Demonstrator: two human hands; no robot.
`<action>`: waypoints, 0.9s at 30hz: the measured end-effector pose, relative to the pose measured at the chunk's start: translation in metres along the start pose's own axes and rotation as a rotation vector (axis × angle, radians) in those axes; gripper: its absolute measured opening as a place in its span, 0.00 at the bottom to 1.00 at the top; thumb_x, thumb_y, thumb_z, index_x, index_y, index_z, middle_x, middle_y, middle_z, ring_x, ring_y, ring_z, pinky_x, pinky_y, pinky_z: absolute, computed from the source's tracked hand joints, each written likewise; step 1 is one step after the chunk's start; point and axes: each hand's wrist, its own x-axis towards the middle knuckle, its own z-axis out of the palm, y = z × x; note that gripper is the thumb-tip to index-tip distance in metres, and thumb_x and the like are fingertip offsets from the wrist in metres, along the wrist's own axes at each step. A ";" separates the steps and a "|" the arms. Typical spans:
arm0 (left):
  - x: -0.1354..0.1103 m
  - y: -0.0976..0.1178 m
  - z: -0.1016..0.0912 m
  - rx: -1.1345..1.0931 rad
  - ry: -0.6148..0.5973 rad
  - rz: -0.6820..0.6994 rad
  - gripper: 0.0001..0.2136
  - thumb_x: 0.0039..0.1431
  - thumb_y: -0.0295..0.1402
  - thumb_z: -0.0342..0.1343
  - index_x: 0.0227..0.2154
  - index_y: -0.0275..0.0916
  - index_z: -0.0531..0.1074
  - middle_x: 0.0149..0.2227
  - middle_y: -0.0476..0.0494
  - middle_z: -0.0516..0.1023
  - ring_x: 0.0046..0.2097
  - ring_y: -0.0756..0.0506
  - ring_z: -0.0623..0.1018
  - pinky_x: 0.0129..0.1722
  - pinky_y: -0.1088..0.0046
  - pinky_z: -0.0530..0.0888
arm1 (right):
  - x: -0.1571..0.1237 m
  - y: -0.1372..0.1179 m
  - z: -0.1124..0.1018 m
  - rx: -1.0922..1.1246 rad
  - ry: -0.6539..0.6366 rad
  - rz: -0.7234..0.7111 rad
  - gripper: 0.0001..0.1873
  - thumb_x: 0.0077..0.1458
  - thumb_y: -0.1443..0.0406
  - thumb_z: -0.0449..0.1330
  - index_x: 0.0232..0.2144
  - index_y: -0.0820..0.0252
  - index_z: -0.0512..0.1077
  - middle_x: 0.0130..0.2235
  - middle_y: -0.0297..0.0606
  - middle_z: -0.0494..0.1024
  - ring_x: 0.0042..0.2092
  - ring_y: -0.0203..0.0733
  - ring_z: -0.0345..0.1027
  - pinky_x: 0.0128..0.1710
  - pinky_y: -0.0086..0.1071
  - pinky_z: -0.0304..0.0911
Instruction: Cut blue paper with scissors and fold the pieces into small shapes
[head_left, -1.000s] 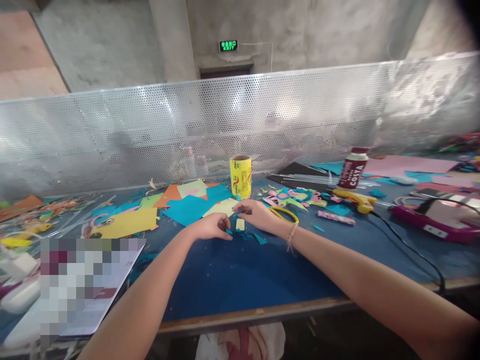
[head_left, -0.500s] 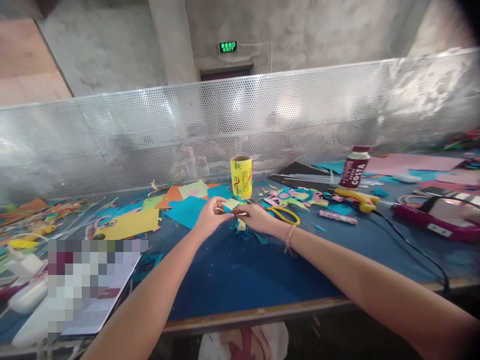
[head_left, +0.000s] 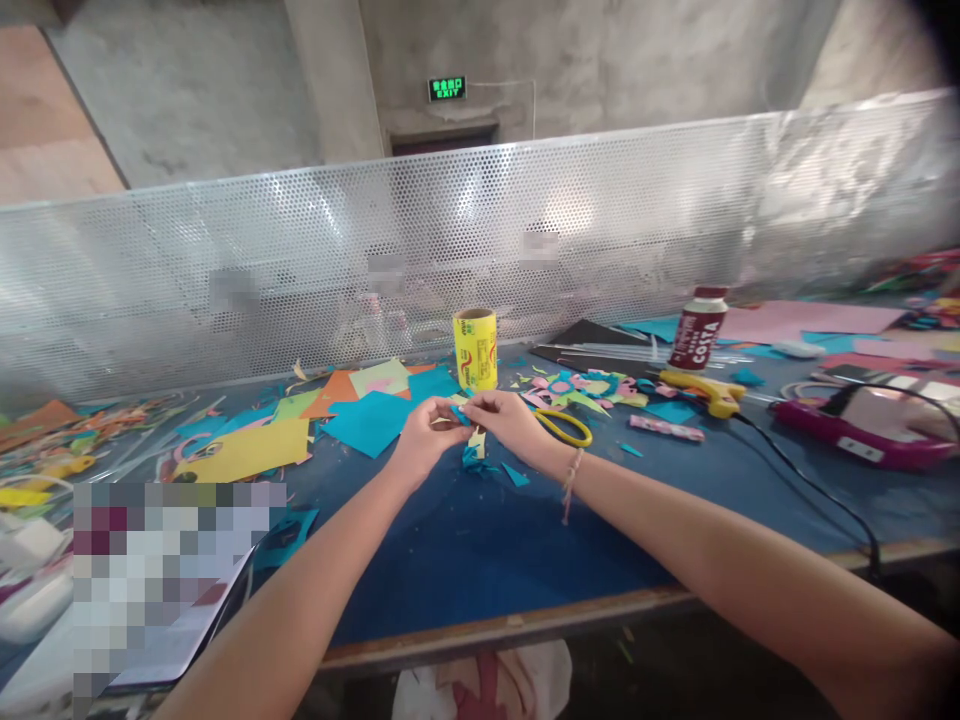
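My left hand and my right hand meet above the middle of the blue table, fingertips pinched together on a small blue paper scrap. More blue and pale yellow scraps lie on the table just under the hands. Yellow-handled scissors rest right behind my right wrist, which wears a thin bracelet. A yellow tape roll stands upright just beyond the hands.
Coloured paper sheets lie at left, cut paper shapes at right. A dark bottle, a yellow glue gun with black cable, and a pink device sit at right. A perforated metal screen backs the table.
My left hand lifted off the table and came up to meet my right hand; both now pinch the blue scrap together. The view shifted slightly.
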 end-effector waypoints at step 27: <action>0.004 -0.003 -0.006 0.073 0.085 0.049 0.11 0.42 0.34 0.61 0.27 0.34 0.68 0.27 0.44 0.75 0.31 0.48 0.76 0.35 0.70 0.71 | -0.001 0.000 -0.008 -0.157 -0.004 -0.203 0.04 0.47 0.67 0.56 0.28 0.61 0.70 0.30 0.36 0.72 0.32 0.35 0.66 0.31 0.30 0.63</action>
